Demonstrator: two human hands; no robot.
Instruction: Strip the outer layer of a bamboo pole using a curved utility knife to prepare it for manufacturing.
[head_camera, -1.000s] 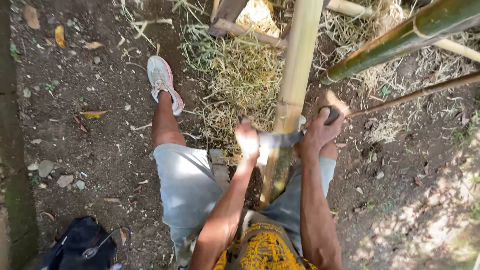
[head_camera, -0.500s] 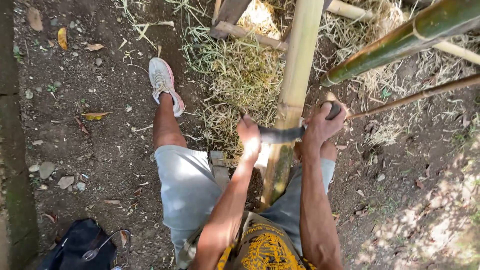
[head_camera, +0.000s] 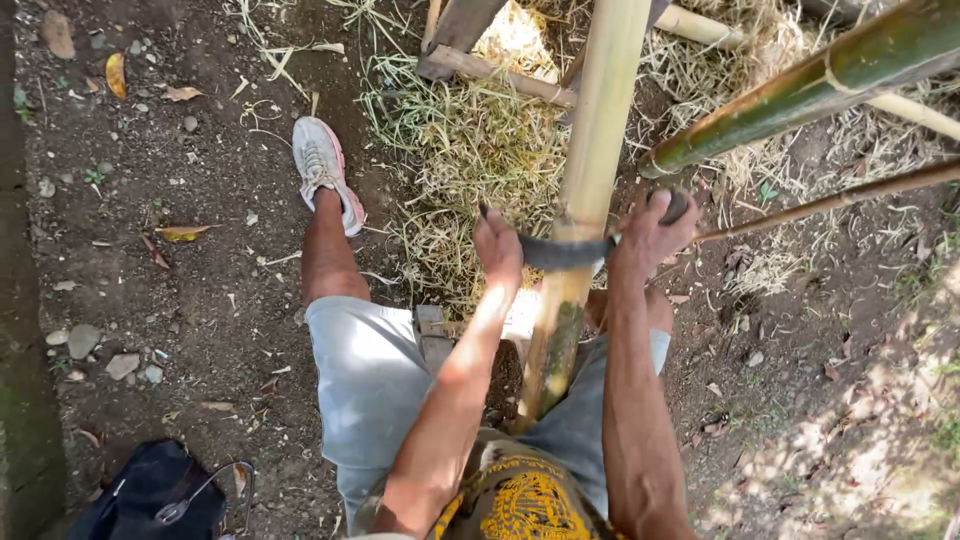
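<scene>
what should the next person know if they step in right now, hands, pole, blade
Left hand grips one end of the curved blade; right hand grips its dark handle end. The blade lies across the upright bamboo pole, which stands between the knees. Above the blade the pole looks pale and clean; below it a green patch shows. Shavings lie on the ground ahead. Whether the far side is scraped cannot be seen.

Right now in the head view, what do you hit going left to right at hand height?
Yellow dry leaf → white shoe → left hand → curved blade across the pale bamboo pole → right hand → thin brown stick.
</scene>
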